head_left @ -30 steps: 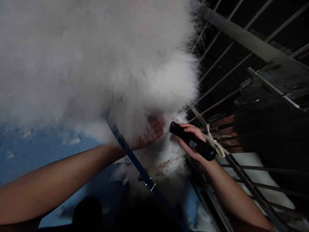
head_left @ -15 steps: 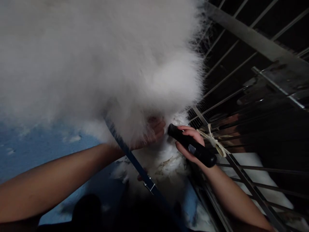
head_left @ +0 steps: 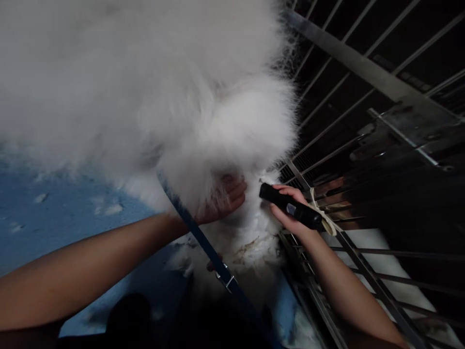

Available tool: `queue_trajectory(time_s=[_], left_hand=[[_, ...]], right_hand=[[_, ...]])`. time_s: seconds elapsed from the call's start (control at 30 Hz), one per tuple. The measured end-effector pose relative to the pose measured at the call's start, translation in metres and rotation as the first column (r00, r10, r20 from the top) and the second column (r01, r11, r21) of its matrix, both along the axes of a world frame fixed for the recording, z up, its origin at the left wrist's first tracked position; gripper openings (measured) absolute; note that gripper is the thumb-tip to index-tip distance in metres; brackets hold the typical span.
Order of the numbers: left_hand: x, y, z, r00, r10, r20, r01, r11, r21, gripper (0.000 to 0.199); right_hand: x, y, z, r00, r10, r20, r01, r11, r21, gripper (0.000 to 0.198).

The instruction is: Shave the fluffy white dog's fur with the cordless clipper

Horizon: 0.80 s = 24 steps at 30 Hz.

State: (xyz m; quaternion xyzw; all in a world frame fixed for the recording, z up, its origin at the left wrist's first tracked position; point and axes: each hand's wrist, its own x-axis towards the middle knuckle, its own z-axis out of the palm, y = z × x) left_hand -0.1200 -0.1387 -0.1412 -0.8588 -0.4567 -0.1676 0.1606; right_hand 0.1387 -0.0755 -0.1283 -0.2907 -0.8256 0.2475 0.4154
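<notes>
A large animal with long white fur fills the upper left of the head view. My right hand is wrapped round a black hair clipper, its head pointing left toward the fur. My left hand is pushed in among the fur, partly covered by it. Its fingers lie together and curled against the coat; what is under them is hidden. A dark blue strap with a metal buckle runs from the fur across my left wrist. Below my hands lies a pile of loose white fur.
On the left is a blue surface strewn with fur tufts. Metal cage bars with a latch stand at the right. A pale cord is tied to the bars, and a white slab shows behind them.
My right hand has shifted the clipper slightly, its head now a little farther right of my left fingers. The fur has moved slightly left in view; my left hand is nearly still.
</notes>
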Motion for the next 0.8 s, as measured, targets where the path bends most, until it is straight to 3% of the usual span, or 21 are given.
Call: queue_trajectory(time_s=[0.13,0.23,0.43,0.57,0.7,0.8], left_hand=[[0.001,0.000,0.007,0.994,0.009,-0.107,0.019,0.968,0.251,0.018],[0.001,-0.001,0.008,0.997,0.008,-0.081,0.019,0.946,0.323,0.016],[0.001,-0.001,0.011,0.999,0.005,-0.037,0.009,0.936,0.353,0.015],[0.002,0.000,0.011,1.000,-0.010,-0.006,0.011,0.923,0.384,0.017],[0.003,0.001,0.015,1.000,-0.024,0.014,0.016,0.916,0.401,0.015],[0.003,0.001,0.018,1.000,-0.021,0.012,0.015,0.916,0.400,0.019]], right_hand=[[-0.002,-0.006,0.008,0.996,0.086,0.016,-0.086,0.996,0.001,0.039],[-0.002,-0.003,0.008,0.993,0.112,0.025,-0.112,0.994,0.016,0.040],[-0.002,-0.002,0.003,0.998,-0.031,-0.055,0.025,0.995,-0.096,0.035],[-0.008,-0.016,-0.004,0.995,0.006,-0.104,-0.010,0.999,-0.044,0.039],[-0.006,-0.018,-0.012,0.991,-0.112,-0.073,0.105,0.990,-0.092,0.033],[-0.008,-0.024,-0.012,0.989,-0.124,-0.084,0.116,0.989,-0.093,0.035]])
